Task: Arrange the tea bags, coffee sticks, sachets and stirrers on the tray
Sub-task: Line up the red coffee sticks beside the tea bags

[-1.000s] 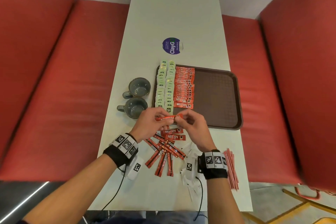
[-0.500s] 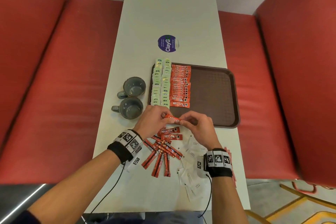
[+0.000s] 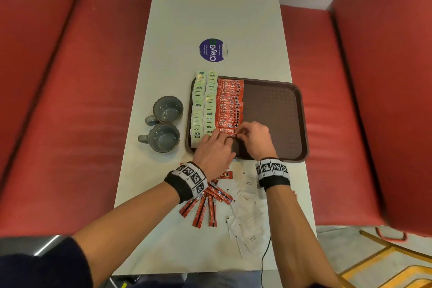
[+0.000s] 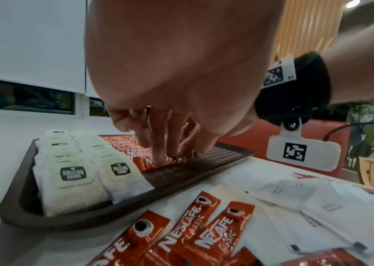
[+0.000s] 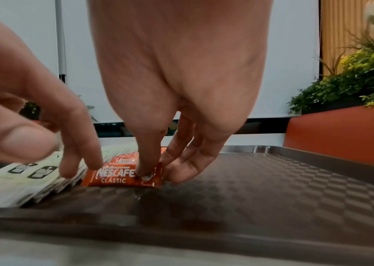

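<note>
Red benches [image 3: 77,105] run along both sides of a long pale surface [image 3: 215,7], which carries a round purple sticker [image 3: 212,50] near its middle. A brown tray [image 3: 275,110] lies on the surface toward the right edge, its right half bare. Two rows of tea bags [image 3: 203,105] fill the tray's left side, and a column of red coffee sticks [image 3: 230,103] lies just beside them, overlapping like shingles. Two grey mugs [image 3: 164,124] stand just left of the tray, handles pointing left, close to the tea bags.

Both hands reach over the tray's near rim. The right hand [image 3: 256,138] pinches the right end of the nearest stick [image 5: 122,177], thumb and fingers curled round it, as it lies on the tray at the near end of the column. The left hand [image 3: 215,149] has its fingers stretched down, fingertips [image 5: 81,162] touching the stick's left end and the neighbouring tea bags; it does not curl round anything.

On the surface near the person, partly hidden under the forearms, lie loose coffee sticks [image 3: 205,203] fanned out and a scatter of white sachets [image 3: 245,222]. A few red stirrers [image 3: 295,194] peek out beside the right forearm. A black cable [image 3: 265,257] trails off the near edge.
</note>
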A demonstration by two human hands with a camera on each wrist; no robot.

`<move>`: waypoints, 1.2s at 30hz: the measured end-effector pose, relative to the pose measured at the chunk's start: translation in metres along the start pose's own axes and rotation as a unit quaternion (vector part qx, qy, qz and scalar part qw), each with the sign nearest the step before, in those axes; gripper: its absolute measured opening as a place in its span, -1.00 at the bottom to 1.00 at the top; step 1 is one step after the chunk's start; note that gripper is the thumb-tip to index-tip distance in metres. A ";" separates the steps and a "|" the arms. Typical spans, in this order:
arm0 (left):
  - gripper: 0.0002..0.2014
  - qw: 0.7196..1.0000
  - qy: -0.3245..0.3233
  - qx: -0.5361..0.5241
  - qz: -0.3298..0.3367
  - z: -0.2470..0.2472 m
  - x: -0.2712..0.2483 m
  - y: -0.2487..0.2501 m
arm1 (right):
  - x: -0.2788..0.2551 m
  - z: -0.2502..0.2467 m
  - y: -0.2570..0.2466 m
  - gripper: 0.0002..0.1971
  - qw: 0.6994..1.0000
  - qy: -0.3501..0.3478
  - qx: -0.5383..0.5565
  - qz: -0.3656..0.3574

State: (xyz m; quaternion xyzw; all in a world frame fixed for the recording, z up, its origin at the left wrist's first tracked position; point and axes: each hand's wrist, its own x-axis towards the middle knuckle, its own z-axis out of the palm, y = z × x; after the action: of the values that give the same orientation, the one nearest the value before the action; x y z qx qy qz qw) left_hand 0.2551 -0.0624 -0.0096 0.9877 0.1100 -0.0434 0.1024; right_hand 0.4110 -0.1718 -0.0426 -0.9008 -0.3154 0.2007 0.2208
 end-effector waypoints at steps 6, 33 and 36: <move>-0.53 0.998 -0.042 0.050 -0.016 0.010 0.013 -0.007 | 0.006 0.008 -0.001 -0.89 1.000 0.025 0.007 0.017; -0.61 0.999 -0.018 -0.022 -0.019 0.001 0.010 -0.019 | -0.007 0.011 -0.013 -0.68 0.988 0.104 0.074 0.089; -0.70 0.995 0.022 -0.097 -0.022 -0.006 -0.012 -0.028 | -0.025 0.009 -0.020 -0.73 0.986 0.129 0.075 0.078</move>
State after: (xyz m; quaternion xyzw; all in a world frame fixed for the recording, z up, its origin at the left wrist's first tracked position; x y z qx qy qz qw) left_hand 0.2373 -0.0368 -0.0078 0.9710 0.1378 -0.0133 0.1948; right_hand 0.3788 -0.1721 -0.0338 -0.9220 -0.1969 0.1227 0.3099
